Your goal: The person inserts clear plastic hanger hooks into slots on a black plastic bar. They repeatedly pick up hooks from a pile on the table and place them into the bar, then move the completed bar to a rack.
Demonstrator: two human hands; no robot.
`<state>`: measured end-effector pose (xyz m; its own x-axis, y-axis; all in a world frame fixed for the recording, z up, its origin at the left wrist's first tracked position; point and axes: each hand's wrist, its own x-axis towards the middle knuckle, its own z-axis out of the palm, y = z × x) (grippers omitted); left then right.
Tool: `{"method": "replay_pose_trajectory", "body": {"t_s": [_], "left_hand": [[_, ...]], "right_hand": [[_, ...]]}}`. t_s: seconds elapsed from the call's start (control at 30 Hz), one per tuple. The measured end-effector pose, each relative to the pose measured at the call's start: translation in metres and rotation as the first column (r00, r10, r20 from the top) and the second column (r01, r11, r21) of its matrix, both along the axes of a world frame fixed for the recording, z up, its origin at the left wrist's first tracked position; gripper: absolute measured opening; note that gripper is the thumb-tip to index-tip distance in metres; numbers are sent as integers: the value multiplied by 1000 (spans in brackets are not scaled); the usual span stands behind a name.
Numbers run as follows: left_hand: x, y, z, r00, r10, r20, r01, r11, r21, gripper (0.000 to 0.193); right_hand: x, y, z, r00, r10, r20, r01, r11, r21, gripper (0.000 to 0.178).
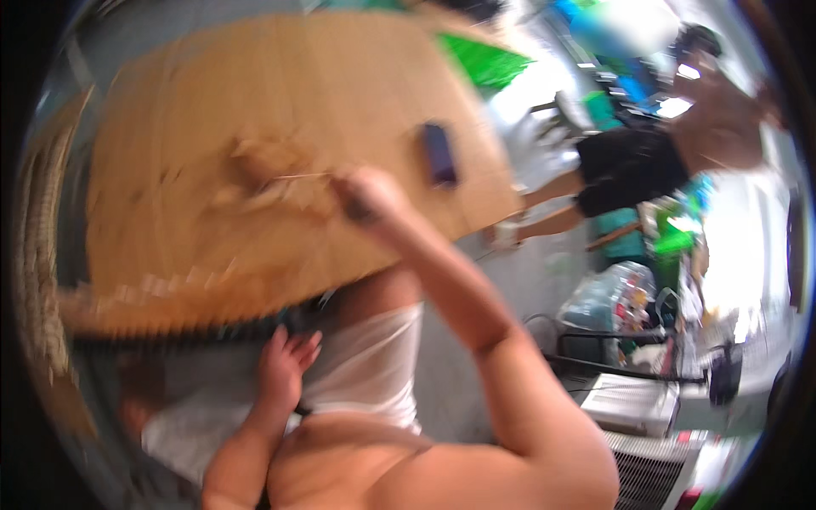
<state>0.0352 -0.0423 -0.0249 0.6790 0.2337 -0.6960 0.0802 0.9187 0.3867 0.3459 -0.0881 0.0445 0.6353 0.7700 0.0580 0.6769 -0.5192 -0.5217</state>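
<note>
My right hand (367,189) is closed over a brown cardboard-topped table (357,76), pinching a thin pale strand or stick (302,177). The strand points left toward a brown, loose clump (270,157), too blurred to name, lying on the cardboard. Whether the strand touches the clump I cannot tell. Down by my lap, below the table's near edge, my left hand (287,364) has its fingers apart and holds nothing. Brown, fibrous-looking material (204,285) lies along that near edge, above a dark row of teeth or fringe (187,331).
A dark blue oblong box (439,155) lies on the table's right side. Another person (646,166) in dark shorts is beyond the right edge. A clear plastic bag (608,297), a white box (631,404) and a slatted grey panel (650,476) stand at the right.
</note>
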Motion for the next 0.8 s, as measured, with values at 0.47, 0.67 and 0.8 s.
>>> {"method": "replay_pose_trajectory", "body": {"t_s": [0.47,0.67,0.8], "left_hand": [[3,-9,27,994,-99,46,99,995,-11,36],[5,-13,22,991,-126,44,122,989,85,41],[5,-12,22,990,-133,52,127,987,103,42]], "right_hand": [[-128,-12,-10,805,281,-523,-149,948,281,12],[-126,-13,-13,787,323,-526,-197,939,281,14],[-124,-14,-19,735,328,-593,-178,938,297,14]]}}
